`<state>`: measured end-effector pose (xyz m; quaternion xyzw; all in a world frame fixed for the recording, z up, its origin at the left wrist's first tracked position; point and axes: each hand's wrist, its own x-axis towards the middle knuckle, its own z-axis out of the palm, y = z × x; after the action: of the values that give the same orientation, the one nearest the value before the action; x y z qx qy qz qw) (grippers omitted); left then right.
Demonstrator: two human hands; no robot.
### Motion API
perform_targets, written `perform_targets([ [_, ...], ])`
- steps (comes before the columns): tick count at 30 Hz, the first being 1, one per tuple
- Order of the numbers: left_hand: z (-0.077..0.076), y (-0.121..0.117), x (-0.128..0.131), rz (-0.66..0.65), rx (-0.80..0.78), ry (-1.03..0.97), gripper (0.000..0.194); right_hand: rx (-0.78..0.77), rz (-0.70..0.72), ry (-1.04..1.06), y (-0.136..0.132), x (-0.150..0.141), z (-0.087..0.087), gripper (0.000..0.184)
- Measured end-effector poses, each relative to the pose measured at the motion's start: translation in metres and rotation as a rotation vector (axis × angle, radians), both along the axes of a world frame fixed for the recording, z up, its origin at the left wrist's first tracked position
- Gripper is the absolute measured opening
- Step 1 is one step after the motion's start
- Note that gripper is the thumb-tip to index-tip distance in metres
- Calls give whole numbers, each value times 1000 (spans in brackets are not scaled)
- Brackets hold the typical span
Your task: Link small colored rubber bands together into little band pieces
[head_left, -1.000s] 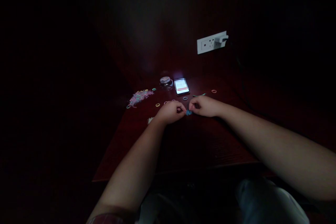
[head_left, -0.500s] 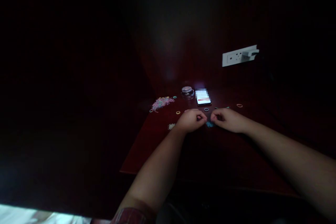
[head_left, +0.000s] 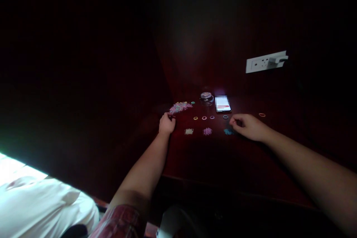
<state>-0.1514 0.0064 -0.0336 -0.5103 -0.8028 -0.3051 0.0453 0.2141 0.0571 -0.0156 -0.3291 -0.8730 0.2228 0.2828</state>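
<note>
My left hand (head_left: 166, 124) is at the near left edge of a loose pile of pastel elastic bands (head_left: 180, 107). Its fingers are curled in; whatever lies between the tips is too small and dark to make out. To the right, my right hand (head_left: 249, 127) hovers in a pinch beside a small heap of blue bands (head_left: 228, 132), its fingertip contents unclear. Left of that heap lie a purple heap (head_left: 207, 131) and a pale yellow heap (head_left: 189, 131). Behind them sit single yellow (head_left: 195, 118), pink (head_left: 204, 118), purple (head_left: 212, 117) and grey-blue (head_left: 225, 117) bands.
A round clear jar (head_left: 206, 98) stands at the back beside a lit phone (head_left: 223, 104). An orange band (head_left: 262, 115) lies on the dark red table (head_left: 200, 160), right of my right hand. A wall socket (head_left: 264, 62) holds a plug. White cloth (head_left: 50, 204) shows at lower left.
My left hand has moved left from beside my right hand to the pile, uncovering the purple heap and single bands. My right hand remains pinched near the blue heap. The view has shifted slightly.
</note>
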Motion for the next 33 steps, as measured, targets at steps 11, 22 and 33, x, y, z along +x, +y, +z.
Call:
perform_targets([
  [11,-4,14,10,12,-123,56,40,12,-14,35,-3,-1,1,13],
  [22,6,-10,20,-102,159,-189,25,40,-39,121,-7,-4,5,13],
  [33,35,3,164,-833,407,-560,25,73,-35,310,-13,-12,6,15],
])
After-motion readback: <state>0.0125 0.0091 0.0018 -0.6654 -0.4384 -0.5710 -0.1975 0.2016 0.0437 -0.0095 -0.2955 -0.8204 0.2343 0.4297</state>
